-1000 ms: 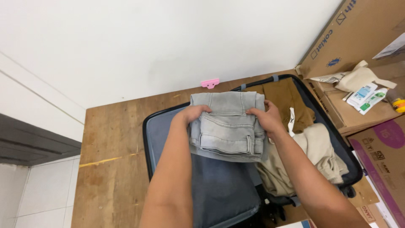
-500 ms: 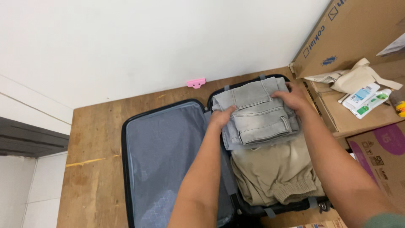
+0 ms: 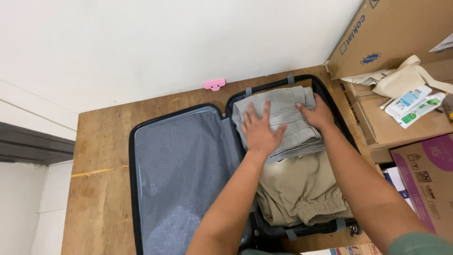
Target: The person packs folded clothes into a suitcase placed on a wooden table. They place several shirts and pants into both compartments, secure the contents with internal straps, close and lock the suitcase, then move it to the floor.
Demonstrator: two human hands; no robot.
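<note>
Left hand [image 3: 259, 131] flat, fingers [image 3: 266, 109] spread on folded grey jeans [image 3: 292, 113]; right hand [image 3: 317, 114] pressing beside.

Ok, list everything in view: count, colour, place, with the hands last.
suitcase: one, black shell with grey lining, lying open on the wooden floor.
folded jeans: one, light grey, far end of the suitcase's right half.
beige garment: one, khaki, near end of the same half, partly under the jeans.
clip: one, pink, on the floor by the white wall.
cardboard boxes: several, brown, one partly purple, at the right.
cloth bag: one, cream, on a box.
tubes: two, white with blue and green, beside the bag.
left hand: flat on the jeans, fingers spread.
right hand: pressing the jeans' right edge.
</note>
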